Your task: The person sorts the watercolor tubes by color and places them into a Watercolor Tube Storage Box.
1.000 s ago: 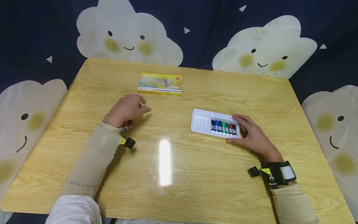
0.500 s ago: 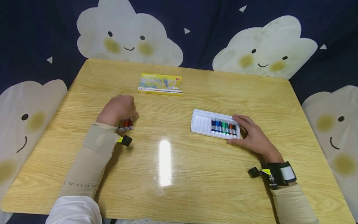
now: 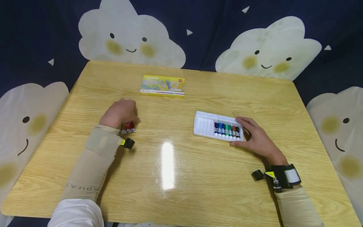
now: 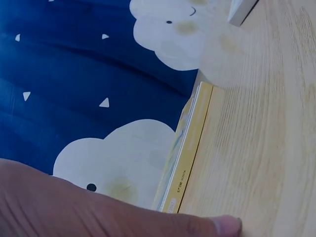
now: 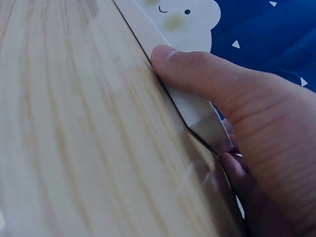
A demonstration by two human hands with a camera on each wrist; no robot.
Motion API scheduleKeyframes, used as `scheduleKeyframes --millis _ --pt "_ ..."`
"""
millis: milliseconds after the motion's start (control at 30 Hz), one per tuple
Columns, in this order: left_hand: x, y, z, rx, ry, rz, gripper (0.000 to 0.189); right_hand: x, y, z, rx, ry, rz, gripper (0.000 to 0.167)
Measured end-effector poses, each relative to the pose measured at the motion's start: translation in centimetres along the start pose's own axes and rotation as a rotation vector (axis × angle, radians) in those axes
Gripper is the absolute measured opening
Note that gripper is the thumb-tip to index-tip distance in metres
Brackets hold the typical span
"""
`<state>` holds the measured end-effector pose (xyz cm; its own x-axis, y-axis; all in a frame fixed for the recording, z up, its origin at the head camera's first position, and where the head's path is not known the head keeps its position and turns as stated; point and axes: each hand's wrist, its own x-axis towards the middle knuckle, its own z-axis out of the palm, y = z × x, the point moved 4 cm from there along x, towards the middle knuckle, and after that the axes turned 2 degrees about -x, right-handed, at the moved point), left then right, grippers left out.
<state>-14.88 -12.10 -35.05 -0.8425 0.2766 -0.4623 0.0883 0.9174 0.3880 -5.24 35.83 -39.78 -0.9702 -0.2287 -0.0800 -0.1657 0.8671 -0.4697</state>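
Observation:
My left hand (image 3: 120, 113) is lowered over several small red and dark paint tubes (image 3: 128, 128) on the left of the table, and covers their upper ends. Its fingertips are hidden beneath it, so I cannot tell whether they pinch a tube. Only the thumb (image 4: 187, 224) of that hand shows along the bottom of the left wrist view. On the right, my right hand (image 3: 259, 138) holds the end of a white plastic tray (image 3: 204, 124) between thumb and fingers. Blue, green, orange-brown and dark paint tubes (image 3: 227, 130) lie side by side in the tray's right part; its left slots are bare.
A yellow paint box (image 3: 162, 85) lies flat farther back, left of centre on the wooden table (image 3: 181, 176). Behind the table hangs a dark blue curtain (image 3: 201, 19) with cloud faces.
My left hand has moved left and down over the red tubes, its fingers turning downward. The right hand and the tray have stayed still.

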Motion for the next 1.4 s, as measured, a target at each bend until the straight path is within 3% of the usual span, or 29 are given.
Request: scheduleKeyframes --millis 200,500,800,1133,1400 --pt "0.0 0.1 0.1 0.0 -0.014 0.016 0.015 -0.1 -0.1 -0.1 -0.008 0.005 -0.002 0.107" --pt "0.1 1.0 0.7 -0.104 -0.08 0.015 0.013 -0.1 -0.1 -0.1 -0.01 0.01 -0.013 0.106" --pt "0.4 1.5 1.2 -0.088 -0.08 0.019 0.016 0.1 0.0 0.0 -0.004 0.011 -0.004 0.107" --pt "0.0 2.3 0.5 -0.042 0.039 0.13 0.024 0.0 -0.1 -0.1 -0.018 0.008 -0.021 0.107" --pt "-0.7 3.3 -0.1 -0.048 0.149 0.244 0.009 -0.1 0.1 0.0 -0.021 0.008 -0.016 0.108"
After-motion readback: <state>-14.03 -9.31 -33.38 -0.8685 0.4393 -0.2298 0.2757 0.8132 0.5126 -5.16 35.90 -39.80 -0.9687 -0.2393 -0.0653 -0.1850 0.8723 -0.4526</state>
